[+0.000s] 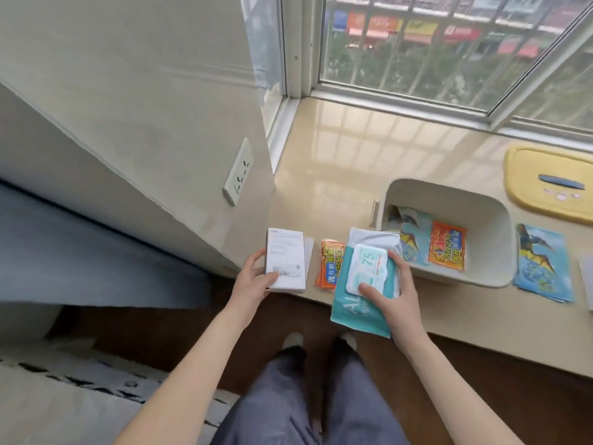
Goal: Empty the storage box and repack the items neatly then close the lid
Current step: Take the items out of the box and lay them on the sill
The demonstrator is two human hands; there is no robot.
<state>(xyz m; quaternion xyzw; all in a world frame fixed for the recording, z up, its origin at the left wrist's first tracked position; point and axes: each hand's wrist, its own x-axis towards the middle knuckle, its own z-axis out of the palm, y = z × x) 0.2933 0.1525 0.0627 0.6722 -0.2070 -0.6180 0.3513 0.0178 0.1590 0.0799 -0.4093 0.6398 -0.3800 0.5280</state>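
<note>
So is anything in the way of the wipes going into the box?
Nothing blocks the way. The wipes pack in the right hand is beside the open storage box, and the yellow lid lies off to the side. A blue packet and an orange packet already lie inside, taking some room.

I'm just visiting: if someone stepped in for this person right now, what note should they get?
Left-hand grip holds the white box at the edge of the sill.
Right-hand grip holds the teal wipes pack, which overhangs that edge.
Storage box is open, with a blue bird packet and an orange sachet inside; the yellow lid lies on the sill beside it.
A second orange sachet and loose bird packets lie on the sill.
Done: lid off. Left: pack everything neatly, close the lid.
</note>
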